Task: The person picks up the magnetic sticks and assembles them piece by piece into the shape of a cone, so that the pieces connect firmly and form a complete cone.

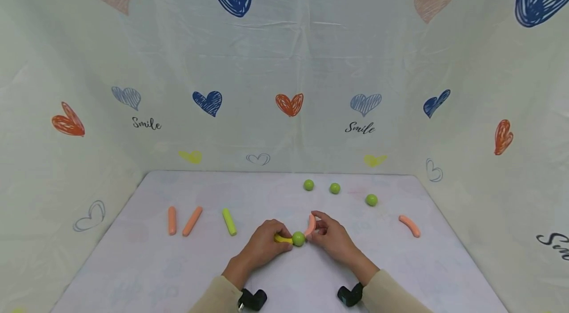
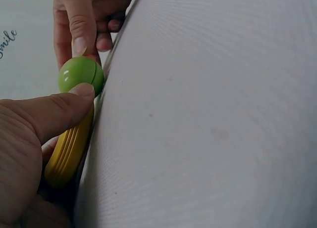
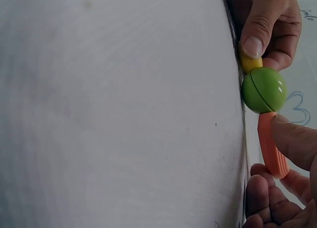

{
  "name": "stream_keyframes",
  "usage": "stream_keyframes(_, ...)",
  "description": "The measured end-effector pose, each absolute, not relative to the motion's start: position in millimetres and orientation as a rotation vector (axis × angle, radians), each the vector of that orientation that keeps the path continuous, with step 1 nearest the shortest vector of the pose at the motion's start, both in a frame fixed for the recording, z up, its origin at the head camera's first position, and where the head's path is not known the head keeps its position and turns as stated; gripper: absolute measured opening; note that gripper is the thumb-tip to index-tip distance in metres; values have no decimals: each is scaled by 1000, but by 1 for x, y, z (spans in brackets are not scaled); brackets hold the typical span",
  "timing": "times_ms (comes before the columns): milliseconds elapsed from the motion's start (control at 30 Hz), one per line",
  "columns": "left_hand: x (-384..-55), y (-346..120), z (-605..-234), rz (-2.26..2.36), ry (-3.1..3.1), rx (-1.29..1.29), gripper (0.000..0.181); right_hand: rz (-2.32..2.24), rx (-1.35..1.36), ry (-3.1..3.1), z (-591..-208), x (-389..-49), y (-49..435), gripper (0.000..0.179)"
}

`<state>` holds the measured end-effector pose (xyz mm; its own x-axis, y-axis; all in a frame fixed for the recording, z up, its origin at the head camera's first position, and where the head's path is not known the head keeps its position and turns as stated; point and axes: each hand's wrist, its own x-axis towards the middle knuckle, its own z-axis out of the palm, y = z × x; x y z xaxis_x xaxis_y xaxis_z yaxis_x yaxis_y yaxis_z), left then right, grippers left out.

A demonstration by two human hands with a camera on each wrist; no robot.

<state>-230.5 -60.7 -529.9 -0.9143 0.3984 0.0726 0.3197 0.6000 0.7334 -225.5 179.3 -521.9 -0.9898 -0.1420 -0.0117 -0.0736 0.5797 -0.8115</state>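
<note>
Near the middle of the table, a green ball (image 1: 299, 239) sits between my two hands. My left hand (image 1: 265, 243) pinches a ridged yellow curved stick (image 2: 69, 154), whose end meets the ball; in the left wrist view the thumb tip also touches the ball. From the other side, my right hand (image 1: 332, 240) grips a salmon-orange curved stick (image 3: 272, 146) between thumb and fingers. Its near end is against the ball in the right wrist view. Whether either stick is fixed into the ball cannot be told.
On the left lie two straight orange sticks (image 1: 172, 220) and a yellow-green stick (image 1: 229, 221). Three more green balls (image 1: 335, 188) are spread along the back right. Another curved orange stick (image 1: 409, 226) lies at the right. White heart-printed cloth (image 1: 289, 56) encloses the table's back and sides.
</note>
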Motion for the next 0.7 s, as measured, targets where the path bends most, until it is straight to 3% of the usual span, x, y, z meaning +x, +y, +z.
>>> stream_keyframes(267, -229, -61, -529, 1216, 2703, 637, 17, -1351, -204, 2719, -519, -225, 177, 65)
stream_keyframes(700, -224, -60, -524, 1244, 2672, 606, 24, -1338, -152, 2803, -523, -221, 174, 43)
